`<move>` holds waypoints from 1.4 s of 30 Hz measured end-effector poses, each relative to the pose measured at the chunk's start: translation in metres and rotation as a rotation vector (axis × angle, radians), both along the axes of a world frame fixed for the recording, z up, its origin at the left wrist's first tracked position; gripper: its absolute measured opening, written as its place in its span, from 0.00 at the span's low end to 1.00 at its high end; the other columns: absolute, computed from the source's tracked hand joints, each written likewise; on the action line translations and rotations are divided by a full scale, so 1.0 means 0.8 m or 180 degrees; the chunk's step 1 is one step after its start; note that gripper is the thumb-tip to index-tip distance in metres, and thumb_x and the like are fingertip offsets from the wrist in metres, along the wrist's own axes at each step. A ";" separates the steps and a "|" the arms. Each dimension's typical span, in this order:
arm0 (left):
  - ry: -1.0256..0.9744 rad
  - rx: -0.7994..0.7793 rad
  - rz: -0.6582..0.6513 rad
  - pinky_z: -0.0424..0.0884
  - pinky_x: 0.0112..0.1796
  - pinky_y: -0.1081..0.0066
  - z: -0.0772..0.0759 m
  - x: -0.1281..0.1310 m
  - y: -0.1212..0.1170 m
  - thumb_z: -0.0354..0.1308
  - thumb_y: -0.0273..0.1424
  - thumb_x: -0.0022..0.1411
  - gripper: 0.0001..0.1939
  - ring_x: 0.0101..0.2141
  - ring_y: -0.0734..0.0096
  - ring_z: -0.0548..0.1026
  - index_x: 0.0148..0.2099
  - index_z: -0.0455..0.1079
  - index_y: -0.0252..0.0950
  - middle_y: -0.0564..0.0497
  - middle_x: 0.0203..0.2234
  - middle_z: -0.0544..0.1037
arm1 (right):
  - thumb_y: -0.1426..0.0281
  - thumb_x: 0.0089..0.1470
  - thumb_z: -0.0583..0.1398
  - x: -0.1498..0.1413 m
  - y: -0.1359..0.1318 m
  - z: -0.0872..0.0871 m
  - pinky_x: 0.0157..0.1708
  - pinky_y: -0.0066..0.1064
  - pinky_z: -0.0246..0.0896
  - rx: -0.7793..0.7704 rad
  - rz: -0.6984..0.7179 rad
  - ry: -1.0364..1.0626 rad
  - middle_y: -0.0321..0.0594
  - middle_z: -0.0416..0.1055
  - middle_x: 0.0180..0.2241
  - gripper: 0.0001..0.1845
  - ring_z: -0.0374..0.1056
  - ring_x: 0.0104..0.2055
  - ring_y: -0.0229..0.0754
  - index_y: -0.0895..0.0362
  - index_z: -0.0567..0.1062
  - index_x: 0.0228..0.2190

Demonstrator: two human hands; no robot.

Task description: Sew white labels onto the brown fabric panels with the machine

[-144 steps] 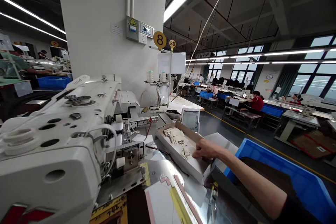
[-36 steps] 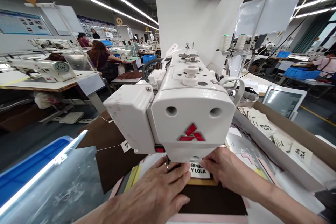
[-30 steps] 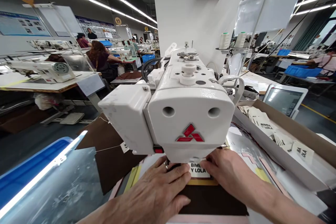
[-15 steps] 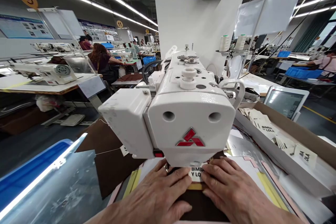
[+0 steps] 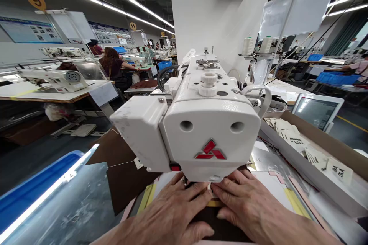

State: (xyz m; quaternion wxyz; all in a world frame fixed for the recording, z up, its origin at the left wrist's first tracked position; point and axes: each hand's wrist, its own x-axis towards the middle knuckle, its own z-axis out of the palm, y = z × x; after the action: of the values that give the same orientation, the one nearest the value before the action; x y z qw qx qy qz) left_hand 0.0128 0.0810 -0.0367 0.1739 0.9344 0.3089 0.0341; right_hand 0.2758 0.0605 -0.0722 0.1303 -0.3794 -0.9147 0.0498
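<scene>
Both hands lie under the front of a white industrial sewing machine (image 5: 212, 130) with a red three-diamond badge. My left hand (image 5: 179, 206) is flat, its fingers stretched forward and a ring on one of them. My right hand (image 5: 250, 199) rests opposite, fingers extended and the thumb apart. Between the fingertips only a sliver of a white label (image 5: 209, 186) shows; its print is covered. Brown material (image 5: 222, 226) lies beneath the hands, and a yellow strip (image 5: 215, 203) runs across just in front of the label. The machine head hides the needle and some fingertips.
At the right stands a long cardboard box (image 5: 313, 183) with many printed labels (image 5: 296, 139). Behind it is a screen (image 5: 316, 111). A blue bin (image 5: 34, 187) sits at the left near brown fabric (image 5: 115, 160). Thread cones (image 5: 247, 46) stand behind; a seated person (image 5: 112, 65) works farther back.
My right hand has slid left toward the left fingers, covering the label's printed letters. My left hand stays nearly in place. The whole view has shifted slightly.
</scene>
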 end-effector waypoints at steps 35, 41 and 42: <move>-0.0152 0.0918 -0.0558 0.67 0.63 0.63 0.000 -0.022 0.014 0.66 0.36 0.71 0.25 0.59 0.56 0.76 0.67 0.70 0.40 0.50 0.64 0.73 | 0.54 0.72 0.59 0.004 0.002 0.004 0.57 0.49 0.65 0.0063 0.0055 -0.0007 0.40 0.74 0.62 0.25 0.68 0.58 0.55 0.50 0.72 0.63; -0.0086 0.0540 -0.0378 0.69 0.59 0.61 0.002 -0.015 0.015 0.65 0.49 0.72 0.29 0.58 0.53 0.76 0.69 0.67 0.46 0.53 0.65 0.72 | 0.53 0.73 0.57 0.010 0.000 0.003 0.57 0.45 0.65 0.0034 0.0086 0.0077 0.42 0.75 0.60 0.26 0.69 0.55 0.52 0.48 0.71 0.66; -0.0093 0.0475 -0.0367 0.69 0.59 0.61 0.002 -0.014 0.015 0.64 0.50 0.73 0.29 0.58 0.53 0.75 0.69 0.67 0.47 0.54 0.65 0.73 | 0.53 0.73 0.57 0.012 0.001 0.003 0.58 0.45 0.64 0.0013 0.0123 0.0069 0.41 0.75 0.60 0.26 0.70 0.55 0.51 0.48 0.70 0.66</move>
State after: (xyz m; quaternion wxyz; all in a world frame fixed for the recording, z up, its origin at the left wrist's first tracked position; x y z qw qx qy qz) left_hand 0.0012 0.0929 -0.0349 0.1100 0.9604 0.2487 0.0605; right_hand 0.2850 0.0611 -0.0695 0.1401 -0.3609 -0.9204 0.0544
